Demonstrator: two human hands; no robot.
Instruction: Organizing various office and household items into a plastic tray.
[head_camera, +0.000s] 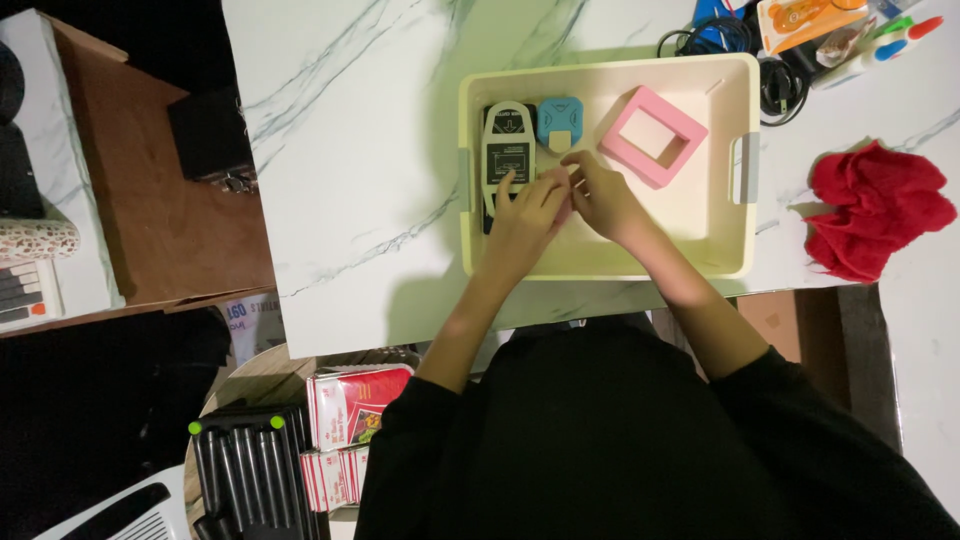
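Spreading across the upper middle of the frame, the white marble-patterned table (350, 150) carries a cream rectangular plastic tray with grey handles (720, 215) at centre. Both hands meet inside that tray, over its left half. The left hand (525, 215) rests with curled fingers beside the black and cream paper-punch tool (507, 150), its fingertips touching that tool's lower right edge. The right hand (603, 200) lies just right of it, fingertips pinched against the left hand's fingertips; whether something small sits between them cannot be told. Just above the hands lies a small blue corner punch (560, 120), and to the upper right of the right hand, apart from it, a pink square frame-shaped block (653, 135). A crumpled red cloth (875, 205) lies on the table at the right edge.
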